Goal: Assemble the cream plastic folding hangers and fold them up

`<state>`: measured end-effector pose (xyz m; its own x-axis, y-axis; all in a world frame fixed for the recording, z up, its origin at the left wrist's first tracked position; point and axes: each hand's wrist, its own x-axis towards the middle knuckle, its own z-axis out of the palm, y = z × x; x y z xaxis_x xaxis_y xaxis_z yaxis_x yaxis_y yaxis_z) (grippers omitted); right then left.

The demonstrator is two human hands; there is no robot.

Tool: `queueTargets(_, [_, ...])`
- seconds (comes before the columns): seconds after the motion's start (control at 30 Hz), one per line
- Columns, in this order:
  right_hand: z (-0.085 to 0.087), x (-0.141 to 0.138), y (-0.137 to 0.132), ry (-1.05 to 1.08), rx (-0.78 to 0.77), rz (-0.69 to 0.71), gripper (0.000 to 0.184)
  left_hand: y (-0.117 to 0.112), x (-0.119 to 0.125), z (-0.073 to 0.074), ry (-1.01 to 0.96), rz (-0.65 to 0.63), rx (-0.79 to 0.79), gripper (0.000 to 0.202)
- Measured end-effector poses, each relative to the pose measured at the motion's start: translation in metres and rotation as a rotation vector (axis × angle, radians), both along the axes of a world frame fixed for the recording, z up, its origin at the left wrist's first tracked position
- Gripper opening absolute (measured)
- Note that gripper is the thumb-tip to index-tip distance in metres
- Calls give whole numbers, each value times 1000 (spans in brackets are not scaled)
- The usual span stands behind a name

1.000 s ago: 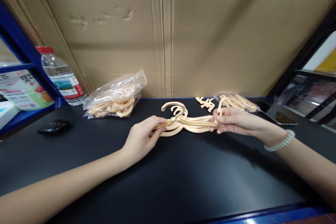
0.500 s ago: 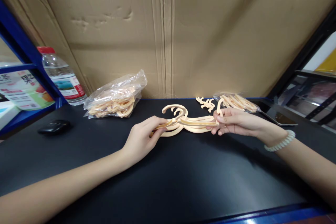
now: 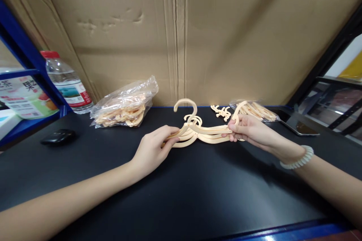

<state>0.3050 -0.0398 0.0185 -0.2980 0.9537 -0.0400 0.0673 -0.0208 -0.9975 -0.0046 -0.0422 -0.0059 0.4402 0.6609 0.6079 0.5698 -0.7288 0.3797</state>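
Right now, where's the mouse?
In the head view, the mouse lies on the left side of the table, in front of the bottle, with the left hand off to its right.

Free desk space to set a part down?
Biggest: black desktop, bordered by left forearm, right forearm and stacked hangers. Another: left side, between mouse and left forearm. Narrow back gap: left plastic bag to hangers. Crowded: back right, where small loose pieces, right plastic bag, phone and right hand sit close.

moderate light, diagonal shadow across cardboard point(image 3: 127, 67), soft sheen on black tabletop point(image 3: 198, 196), wide-angle stretch toward edges
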Motion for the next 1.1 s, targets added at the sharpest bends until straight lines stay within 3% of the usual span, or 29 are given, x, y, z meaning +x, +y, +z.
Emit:
queueTargets(0.2, [0, -3, 1, 68, 14, -6, 37, 1, -1, 0, -4, 21, 9, 15])
queueTargets(0.5, [10, 2, -2, 68, 241, -121, 26, 1, -1, -1, -159, 104, -123, 21])
queueTargets(0.63, [19, 25, 7, 80, 250, -217, 25, 0, -2, 5, -66, 98, -26, 14])
queueTargets(0.73, [24, 45, 13, -54, 304, -249, 27, -1, -4, 12, 32, 72, 120, 13])
queueTargets(0.8, [28, 56, 15, -235, 337, -186, 28, -3, -6, 16, 72, 58, 177, 13])
queueTargets(0.93, [35, 70, 16, -606, 360, 76, 29, -10, -7, 22, 233, -4, 217, 11])
queueTargets(1.1, [34, 75, 17, -763, 197, 329, 27, -18, -4, 16, 392, -72, 136, 8])
